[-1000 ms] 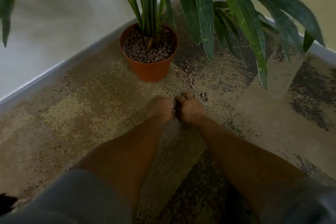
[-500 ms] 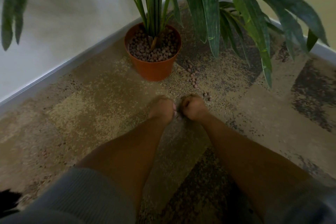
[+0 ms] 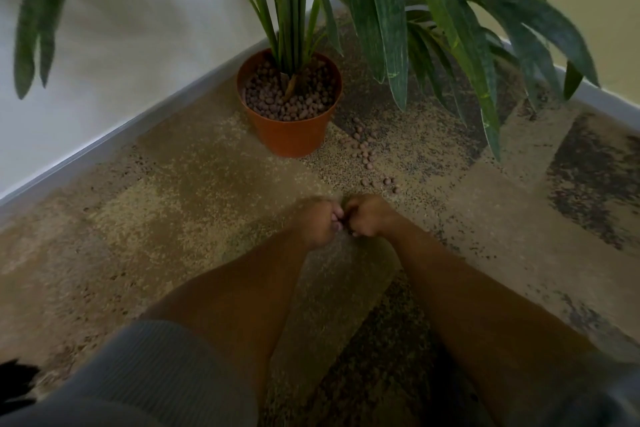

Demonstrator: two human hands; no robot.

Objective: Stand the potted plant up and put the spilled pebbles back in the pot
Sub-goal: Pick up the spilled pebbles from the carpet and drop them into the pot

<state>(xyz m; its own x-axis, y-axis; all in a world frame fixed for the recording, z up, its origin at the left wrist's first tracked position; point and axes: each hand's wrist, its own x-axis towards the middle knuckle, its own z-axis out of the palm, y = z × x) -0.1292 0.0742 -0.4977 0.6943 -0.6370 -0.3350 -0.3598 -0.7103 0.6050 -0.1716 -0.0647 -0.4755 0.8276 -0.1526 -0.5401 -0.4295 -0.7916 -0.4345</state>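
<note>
Pot upright in the corner, pebbles part in, part spilled.

Left hand (image 3: pixel 318 222) and right hand (image 3: pixel 369 215) are curled into fists, knuckles touching, low over the carpet (image 3: pixel 166 204); contents cannot be told. Orange pot (image 3: pixel 294 135) stands upright, filled near the rim with brown pebbles around the plant (image 3: pixel 294 10) stems. Spilled pebbles (image 3: pixel 363 152) trail just right of it.

- I see open carpet (image 3: pixel 194 204) between my hands and the pot (image 3: pixel 294 135).
- Drooping leaves (image 3: pixel 450 31) overhang the spilled pebbles (image 3: pixel 363 152) to the right.
</note>
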